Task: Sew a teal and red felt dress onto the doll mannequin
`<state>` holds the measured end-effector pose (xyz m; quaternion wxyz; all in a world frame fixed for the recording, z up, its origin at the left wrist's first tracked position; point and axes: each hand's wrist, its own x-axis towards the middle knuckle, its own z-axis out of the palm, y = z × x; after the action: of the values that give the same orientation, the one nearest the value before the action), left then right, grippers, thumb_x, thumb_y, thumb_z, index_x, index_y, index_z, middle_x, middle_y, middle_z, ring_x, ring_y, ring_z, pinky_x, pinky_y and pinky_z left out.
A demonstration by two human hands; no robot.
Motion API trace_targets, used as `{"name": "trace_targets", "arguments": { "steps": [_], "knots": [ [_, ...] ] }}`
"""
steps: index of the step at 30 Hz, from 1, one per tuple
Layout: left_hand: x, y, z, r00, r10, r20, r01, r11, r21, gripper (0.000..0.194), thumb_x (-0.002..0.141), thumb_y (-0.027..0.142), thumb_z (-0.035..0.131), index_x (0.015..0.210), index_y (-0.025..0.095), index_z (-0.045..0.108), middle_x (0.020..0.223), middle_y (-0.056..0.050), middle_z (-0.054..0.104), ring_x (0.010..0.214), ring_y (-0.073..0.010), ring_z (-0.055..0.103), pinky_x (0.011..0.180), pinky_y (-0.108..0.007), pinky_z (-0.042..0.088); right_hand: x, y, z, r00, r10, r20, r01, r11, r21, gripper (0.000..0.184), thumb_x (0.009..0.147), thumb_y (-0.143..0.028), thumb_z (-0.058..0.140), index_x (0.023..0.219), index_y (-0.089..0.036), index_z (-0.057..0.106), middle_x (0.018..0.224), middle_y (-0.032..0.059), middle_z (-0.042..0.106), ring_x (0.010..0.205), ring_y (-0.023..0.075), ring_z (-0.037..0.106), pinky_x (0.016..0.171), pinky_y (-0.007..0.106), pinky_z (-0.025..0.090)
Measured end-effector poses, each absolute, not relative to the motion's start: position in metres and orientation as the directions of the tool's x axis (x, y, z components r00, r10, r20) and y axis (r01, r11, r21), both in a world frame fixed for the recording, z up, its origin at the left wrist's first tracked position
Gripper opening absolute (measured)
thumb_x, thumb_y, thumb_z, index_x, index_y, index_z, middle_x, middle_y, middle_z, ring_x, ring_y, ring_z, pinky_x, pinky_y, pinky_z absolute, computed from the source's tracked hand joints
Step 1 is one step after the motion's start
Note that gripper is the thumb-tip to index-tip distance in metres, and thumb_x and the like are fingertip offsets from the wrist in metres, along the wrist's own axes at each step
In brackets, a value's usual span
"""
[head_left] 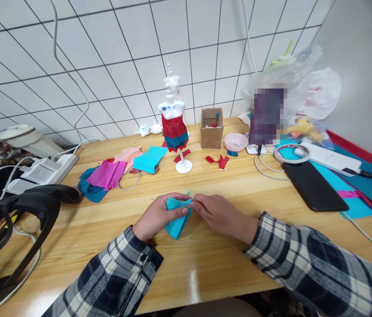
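Observation:
A folded piece of bright turquoise crepe paper is between my hands, above the near middle of the table. My left hand grips it, thumb on top and fingers behind. At the paper's upper right edge, my right hand pinches with thumb and forefinger; whether a small tool sits in that pinch is too small to tell. Beyond them stands a small white dress-form mannequin on a round base, wrapped in a red and blue paper skirt. Another turquoise paper piece lies left of the mannequin.
Magenta paper and dark teal paper lie at left, near a power strip and black headset frame. A cardboard box, pink bowl and red scraps stand behind. At right lies a black phone.

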<state>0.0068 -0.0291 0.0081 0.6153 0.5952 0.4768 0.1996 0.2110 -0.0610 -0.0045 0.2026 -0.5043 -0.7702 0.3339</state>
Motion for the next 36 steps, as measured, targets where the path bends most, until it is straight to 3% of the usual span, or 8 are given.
{"name": "trace_targets", "arguments": {
  "steps": [7, 13, 19, 36],
  "knots": [
    [0.0113, -0.0297, 0.0125, 0.499, 0.807, -0.315, 0.365, 0.134, 0.921, 0.053, 0.068, 0.029, 0.077, 0.117, 0.017, 0.061, 0.098, -0.004, 0.070, 0.086, -0.0170, 0.063, 0.079, -0.029, 0.050, 0.2059, -0.0618, -0.0041, -0.423, 0.906, -0.018, 0.587, 0.258, -0.767, 0.036, 0.101, -0.043, 0.031, 0.090, -0.021, 0.057, 0.082, 0.0025, 0.066, 0.073, 0.0143, 0.057, 0.061, 0.026, 0.030],
    [0.0124, -0.0322, 0.0146, 0.480, 0.823, -0.304, 0.400, 0.103, 0.911, 0.059, 0.070, 0.031, 0.076, 0.124, 0.017, 0.056, 0.085, -0.001, 0.069, 0.075, -0.0151, 0.061, 0.071, -0.027, 0.049, 0.2076, -0.0624, -0.0052, -0.409, 0.912, -0.027, 0.595, 0.244, -0.766, 0.037, 0.101, -0.042, 0.031, 0.087, -0.020, 0.057, 0.076, 0.0012, 0.063, 0.067, 0.0134, 0.054, 0.060, 0.025, 0.030],
    [0.0098, -0.0310, 0.0116, 0.469, 0.843, -0.263, 0.407, 0.058, 0.911, 0.070, 0.070, 0.034, 0.076, 0.133, 0.019, 0.049, 0.086, -0.002, 0.069, 0.077, -0.0172, 0.062, 0.071, -0.028, 0.049, 0.2118, -0.0606, -0.0056, -0.428, 0.903, -0.037, 0.611, 0.258, -0.748, 0.037, 0.100, -0.044, 0.033, 0.082, -0.020, 0.053, 0.072, -0.0001, 0.059, 0.064, 0.0125, 0.051, 0.058, 0.025, 0.027],
    [0.0109, -0.0319, 0.0144, 0.481, 0.842, -0.245, 0.449, 0.004, 0.893, 0.073, 0.069, 0.028, 0.076, 0.136, 0.020, 0.048, 0.074, 0.004, 0.061, 0.065, -0.0123, 0.054, 0.064, -0.024, 0.046, 0.2109, -0.0597, -0.0062, -0.442, 0.896, -0.047, 0.562, 0.235, -0.793, 0.038, 0.101, -0.042, 0.032, 0.080, -0.019, 0.055, 0.072, -0.0002, 0.059, 0.066, 0.0126, 0.051, 0.060, 0.025, 0.030]
  ]
}}
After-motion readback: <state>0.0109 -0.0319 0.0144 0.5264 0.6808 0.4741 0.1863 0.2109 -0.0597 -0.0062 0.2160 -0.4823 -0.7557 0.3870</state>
